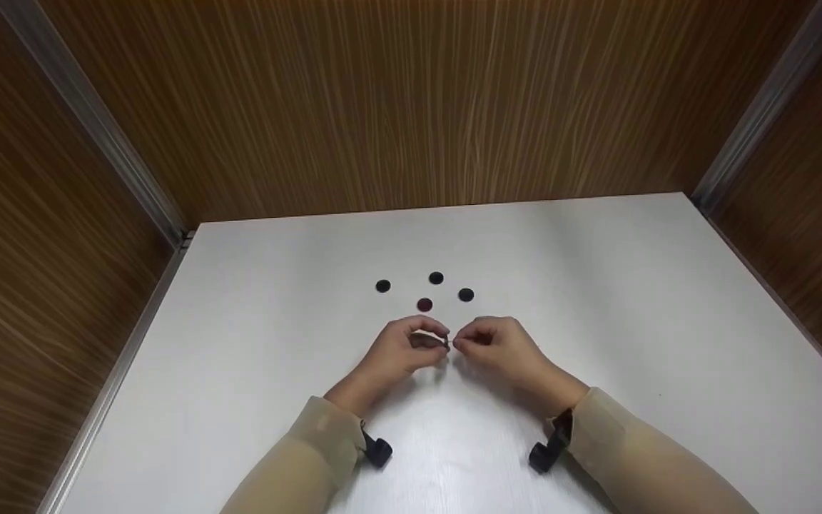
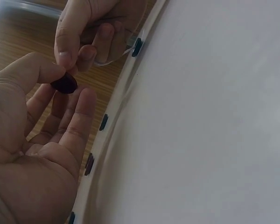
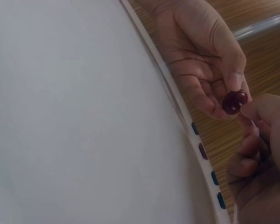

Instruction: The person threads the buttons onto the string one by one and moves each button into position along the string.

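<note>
Mid-frame, the left hand (image 1: 400,351) pinches a dark red button (image 3: 234,102); the right hand (image 1: 500,348), fingers curled, pinches a thread (image 3: 255,125) beside it.

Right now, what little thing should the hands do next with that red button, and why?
Probably bring the thread in the right hand to a hole of the dark red button, because the left hand pinches it right beside those fingertips.
</note>
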